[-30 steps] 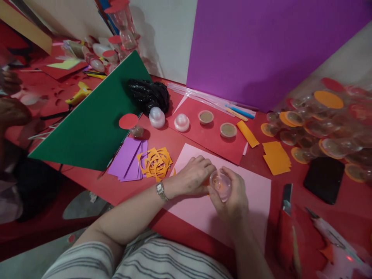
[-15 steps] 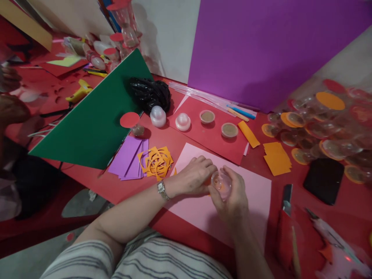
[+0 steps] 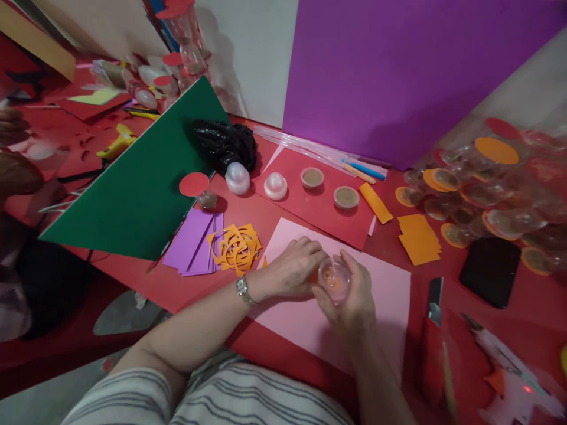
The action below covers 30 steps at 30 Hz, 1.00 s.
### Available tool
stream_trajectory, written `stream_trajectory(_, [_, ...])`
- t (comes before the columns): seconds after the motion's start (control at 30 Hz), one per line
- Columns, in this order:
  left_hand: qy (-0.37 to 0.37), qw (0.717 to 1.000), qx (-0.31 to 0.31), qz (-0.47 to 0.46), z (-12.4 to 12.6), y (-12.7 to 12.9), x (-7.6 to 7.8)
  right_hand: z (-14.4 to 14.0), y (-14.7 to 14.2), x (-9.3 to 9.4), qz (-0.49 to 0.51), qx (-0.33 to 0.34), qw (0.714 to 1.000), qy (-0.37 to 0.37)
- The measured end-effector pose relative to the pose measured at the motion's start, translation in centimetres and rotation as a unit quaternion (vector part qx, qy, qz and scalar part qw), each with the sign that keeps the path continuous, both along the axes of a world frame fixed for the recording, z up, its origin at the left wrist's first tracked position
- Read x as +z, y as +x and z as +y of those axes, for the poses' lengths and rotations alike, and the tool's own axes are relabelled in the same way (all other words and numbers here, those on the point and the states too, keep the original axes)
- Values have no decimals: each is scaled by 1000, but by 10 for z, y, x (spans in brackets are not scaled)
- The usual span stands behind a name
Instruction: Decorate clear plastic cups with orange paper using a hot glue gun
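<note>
Above a pink sheet (image 3: 390,295), my right hand (image 3: 354,289) wraps its fingers and thumb round a small clear plastic cup (image 3: 335,283), tilted with its round end showing. My left hand (image 3: 296,265), a watch on its wrist, is closed at the cup's left side. Between its fingers and the cup shows a bit of orange paper (image 3: 315,275), mostly hidden; orange also shows through the clear plastic. Orange paper scraps (image 3: 237,247) with round cut-outs lie left of the pink sheet, beside purple paper cards (image 3: 192,242).
Sand-filled cups (image 3: 312,177) and empty clear cups (image 3: 275,186) stand behind. Many sand timers (image 3: 496,189) are piled at right, near a black phone (image 3: 489,271), a knife (image 3: 435,301) and a glue gun (image 3: 509,360). A green board (image 3: 142,183) leans at left; a co-worker's hand (image 3: 13,127) is beyond.
The view has shifted slightly. My hands keep nearly the same hold, with the clear cup turned a little so more of its round end shows.
</note>
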<state>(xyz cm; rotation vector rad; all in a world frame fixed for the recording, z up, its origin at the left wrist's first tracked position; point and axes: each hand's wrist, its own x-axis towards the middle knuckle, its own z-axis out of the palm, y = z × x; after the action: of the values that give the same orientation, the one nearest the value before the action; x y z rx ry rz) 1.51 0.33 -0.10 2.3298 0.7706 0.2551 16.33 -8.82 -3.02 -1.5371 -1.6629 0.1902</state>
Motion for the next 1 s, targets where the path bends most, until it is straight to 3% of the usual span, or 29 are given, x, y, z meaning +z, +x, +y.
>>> stream_trajectory(0.27, [-40,999,-7,-14,1,-2,1,4,5,4,-13,12,999,49])
stream_trajectory(0.63, [2,1000,6,-5,0,-2,1,4,1,4,-12,-9,999,46])
stream_trajectory(0.8, [-6,997,29,-69,-2,-3,-1,3,0,10,-7,-23,999,43])
stream_trajectory(1.0, [-84,977,52,-188,-3,-1,-5,-6,3,8,56,-56,995,56])
